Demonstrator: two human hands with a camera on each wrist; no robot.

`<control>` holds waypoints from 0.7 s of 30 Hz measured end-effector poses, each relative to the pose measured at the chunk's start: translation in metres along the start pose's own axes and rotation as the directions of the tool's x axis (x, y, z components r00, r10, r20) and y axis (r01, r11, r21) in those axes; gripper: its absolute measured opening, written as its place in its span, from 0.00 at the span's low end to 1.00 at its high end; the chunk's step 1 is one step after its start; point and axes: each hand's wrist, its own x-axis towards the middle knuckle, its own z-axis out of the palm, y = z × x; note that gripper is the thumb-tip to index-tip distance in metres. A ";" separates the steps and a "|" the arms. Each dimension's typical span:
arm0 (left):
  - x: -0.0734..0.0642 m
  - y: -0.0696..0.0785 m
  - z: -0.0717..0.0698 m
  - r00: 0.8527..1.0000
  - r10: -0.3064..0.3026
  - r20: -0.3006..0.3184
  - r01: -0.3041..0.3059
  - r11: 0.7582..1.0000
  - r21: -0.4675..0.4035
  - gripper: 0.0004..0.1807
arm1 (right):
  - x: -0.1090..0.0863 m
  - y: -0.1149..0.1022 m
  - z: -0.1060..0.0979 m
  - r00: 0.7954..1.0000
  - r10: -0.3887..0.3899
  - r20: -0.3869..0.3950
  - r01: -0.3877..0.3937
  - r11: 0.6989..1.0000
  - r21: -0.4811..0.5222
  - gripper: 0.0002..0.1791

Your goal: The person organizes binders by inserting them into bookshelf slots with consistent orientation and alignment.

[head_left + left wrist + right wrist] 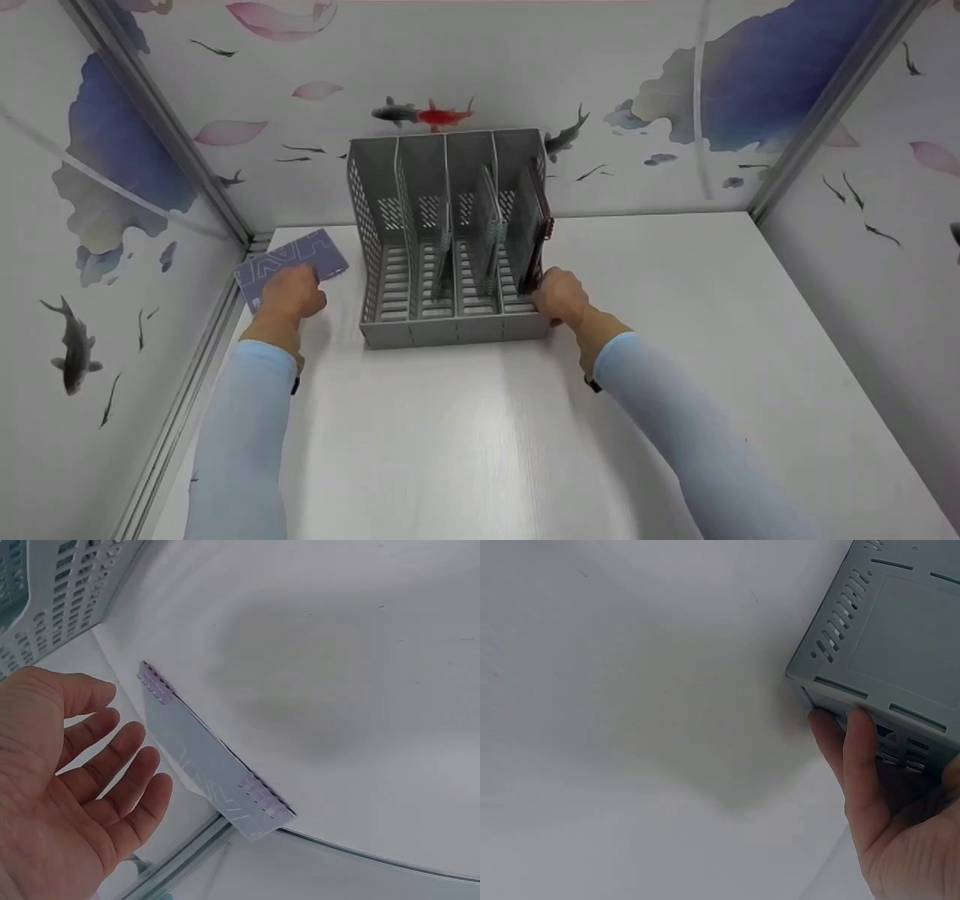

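A grey file rack (456,330) with several upright slots stands near the back of the table. My right hand (561,295) grips its front right corner; in the right wrist view, fingers (861,742) lie against the rack's (907,637) perforated side. Beside that hand, a dark spiral notebook (536,225) stands in the rightmost slot. At the left, my left hand (294,291) is over a purple notebook (319,253). In the left wrist view the left hand (97,780) has loosely bent fingers holding nothing, apart from the notebook (202,757) with its purple ring binding.
Two more ring-bound notebooks, one in the second slot (442,262) and one in the third slot (489,240), stand upright. Patterned walls (600,67) enclose the white table (420,435) at the back and sides. A metal rail (180,390) follows the left edge.
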 end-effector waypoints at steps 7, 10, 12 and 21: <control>0.003 -0.017 0.009 0.999 -0.014 -0.047 0.016 0.999 0.043 0.24 | -0.001 0.001 -0.002 1.000 -0.012 -0.007 0.012 1.000 0.002 0.15; 0.002 -0.025 0.014 0.998 -0.012 -0.057 0.015 0.998 0.057 0.25 | -0.001 0.001 -0.001 1.000 -0.003 -0.005 0.003 1.000 -0.006 0.15; 0.000 -0.030 0.016 0.998 -0.015 -0.057 0.018 0.998 0.061 0.25 | 0.000 0.000 -0.001 1.000 0.002 -0.003 -0.002 1.000 -0.012 0.15; -0.006 -0.046 0.032 0.995 -0.085 -0.048 0.088 0.994 0.070 0.32 | 0.000 -0.001 0.001 1.000 0.007 -0.003 -0.007 1.000 0.006 0.13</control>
